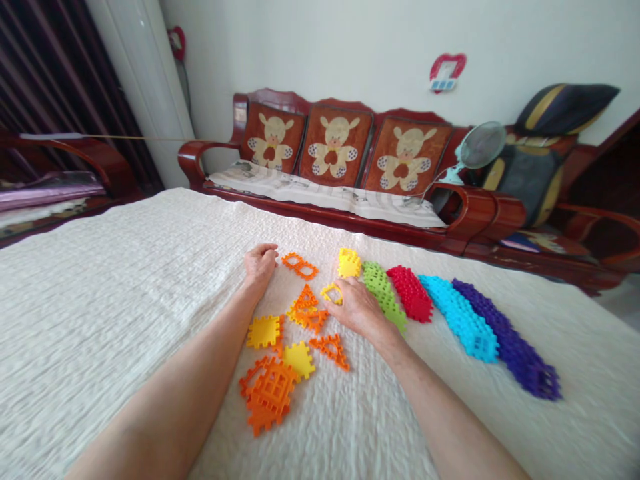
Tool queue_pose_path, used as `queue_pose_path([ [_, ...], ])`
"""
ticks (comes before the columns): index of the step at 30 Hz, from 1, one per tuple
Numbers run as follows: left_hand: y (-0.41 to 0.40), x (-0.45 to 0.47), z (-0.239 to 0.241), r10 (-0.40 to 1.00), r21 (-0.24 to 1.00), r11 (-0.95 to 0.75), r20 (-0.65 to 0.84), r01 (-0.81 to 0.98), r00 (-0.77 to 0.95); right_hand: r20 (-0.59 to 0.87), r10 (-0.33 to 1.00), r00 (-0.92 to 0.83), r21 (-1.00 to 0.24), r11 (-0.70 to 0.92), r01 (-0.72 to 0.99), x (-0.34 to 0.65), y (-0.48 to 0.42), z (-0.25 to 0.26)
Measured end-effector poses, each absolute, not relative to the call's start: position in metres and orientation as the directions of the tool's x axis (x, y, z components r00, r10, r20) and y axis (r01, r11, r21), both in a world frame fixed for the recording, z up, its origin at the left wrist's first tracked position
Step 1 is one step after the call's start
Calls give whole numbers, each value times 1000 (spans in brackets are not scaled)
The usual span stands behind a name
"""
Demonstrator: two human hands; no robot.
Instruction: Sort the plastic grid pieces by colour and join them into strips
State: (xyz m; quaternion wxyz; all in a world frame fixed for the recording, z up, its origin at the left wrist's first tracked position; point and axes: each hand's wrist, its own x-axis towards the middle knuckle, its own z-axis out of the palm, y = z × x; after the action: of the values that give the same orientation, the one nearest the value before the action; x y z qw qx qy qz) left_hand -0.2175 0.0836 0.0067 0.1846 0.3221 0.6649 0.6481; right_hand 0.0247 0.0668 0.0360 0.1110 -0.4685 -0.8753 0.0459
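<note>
On the right, the fingers of my right hand [357, 307] pinch a yellow open-frame building piece [331, 293]. My left hand [261, 263] rests on the cover with its fingers curled in, and nothing shows in it. Just beside it lies an orange two-window piece [300, 265]. Beyond my right hand is a stack of yellow pieces [349, 263]. Between my forearms are spread orange triangle pieces [330, 349], a yellow square piece [299, 360], another yellow square [263, 331] and a pile of orange pieces [273, 390], some overlapping.
Right of my right hand lie rows of interlocking pieces: green [383, 293], red [411, 293], light blue [460, 317] and purple [510, 340]. A white quilted cover [125, 280] lies under everything. Behind stands a wooden sofa [320, 212] with bear cushions, near a small fan [481, 145].
</note>
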Motion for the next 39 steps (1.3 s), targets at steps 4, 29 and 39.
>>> queue_pose_path([
  [4,84,-218,6,668,979,-61,184,194,-721,164,806,-569,-206,592,779,26,71,33],
  [29,95,-223,-5,645,985,-113,174,133,-744,431,782,-450,11,494,869,26,105,34],
  [39,88,-220,6,641,991,-97,131,90,-756,549,594,-588,-227,783,580,7,93,35],
])
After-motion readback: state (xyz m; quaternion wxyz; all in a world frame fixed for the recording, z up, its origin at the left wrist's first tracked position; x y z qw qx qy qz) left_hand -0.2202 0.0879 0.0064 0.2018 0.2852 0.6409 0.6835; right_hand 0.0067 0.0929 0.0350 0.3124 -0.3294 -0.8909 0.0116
